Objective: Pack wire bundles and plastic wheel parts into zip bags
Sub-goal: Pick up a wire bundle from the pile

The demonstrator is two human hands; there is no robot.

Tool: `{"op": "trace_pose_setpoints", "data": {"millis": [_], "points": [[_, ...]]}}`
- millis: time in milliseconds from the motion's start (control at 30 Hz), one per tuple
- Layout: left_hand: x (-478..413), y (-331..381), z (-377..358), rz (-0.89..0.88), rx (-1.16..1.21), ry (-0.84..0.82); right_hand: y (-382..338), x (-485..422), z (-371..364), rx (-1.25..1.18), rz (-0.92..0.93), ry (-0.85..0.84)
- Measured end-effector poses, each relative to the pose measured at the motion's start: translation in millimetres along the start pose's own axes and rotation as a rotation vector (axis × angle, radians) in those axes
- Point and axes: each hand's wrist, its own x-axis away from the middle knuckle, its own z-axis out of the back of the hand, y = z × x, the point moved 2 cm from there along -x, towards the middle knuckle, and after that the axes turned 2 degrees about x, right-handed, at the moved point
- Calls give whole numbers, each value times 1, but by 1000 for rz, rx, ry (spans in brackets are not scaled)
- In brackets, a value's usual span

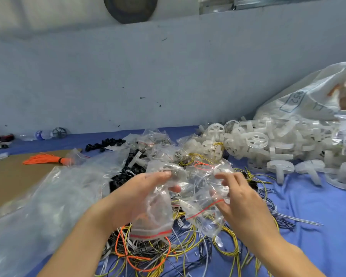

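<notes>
From the head view, the left hand and the right hand are both raised over a heap of loose wires on the blue surface. The left grip is curled around one small zip bag, which hangs with its red seal strip at the bottom, probably so that the mouth can be found. The right grip pinches a second zip bag between thumb and fingers; it seems that the two bags are being pulled apart from a clump. Whether anything is inside them, I cannot tell. The white plastic wheel parts lie piled at the right, near a big clear sack, within easy reach. More small bags lie behind the hands, and an orange wire bundle rests on cardboard at the left.
</notes>
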Motion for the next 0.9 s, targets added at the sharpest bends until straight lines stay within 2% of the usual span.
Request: {"op": "trace_pose_setpoints", "data": {"millis": [133, 233, 300, 333, 367, 567, 667, 833, 900], "points": [[11, 7, -5, -24, 54, -271, -2, -4, -3, -134, -91, -144], [8, 0, -23, -15, -206, -431, -4, -12, -6, -175, -114, -159], [5, -9, -43, 62, -234, -593, -4, -17, -6, -205, -110, -137], [2, -14, -50, 94, -224, -621, -4, -19, -6, -214, -103, -120], [-2, -19, -56, 115, -229, -588, -3, -20, -5, -217, -93, -104], [-22, -30, -46, 188, -124, -90, 5, -19, -4, -209, -81, -62], [-28, -37, -37, 192, -194, 97, 12, -23, -4, -208, -129, 7], [-32, -34, -25, 216, -25, 154, 31, -34, 11, -183, -291, 212], [-33, -28, -17, 139, -8, 266, 36, -35, 18, -163, -326, 313]]}}
